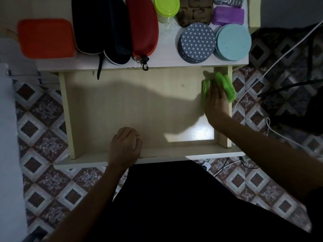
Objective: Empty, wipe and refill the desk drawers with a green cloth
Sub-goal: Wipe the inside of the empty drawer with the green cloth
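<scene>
A pale wooden drawer is pulled out below the desk top, and its floor is bare. My right hand presses a bright green cloth against the drawer's right wall near the far corner; the cloth bunches over the wall's top edge. My left hand rests on the drawer's front wall, fingers curled over its inner edge.
On the desk top lie an orange lid, dark pouches, a red pouch, a lime-lidded jar, a patterned round tin, a light blue round box and a purple case. Cables cross the tiled floor at the right.
</scene>
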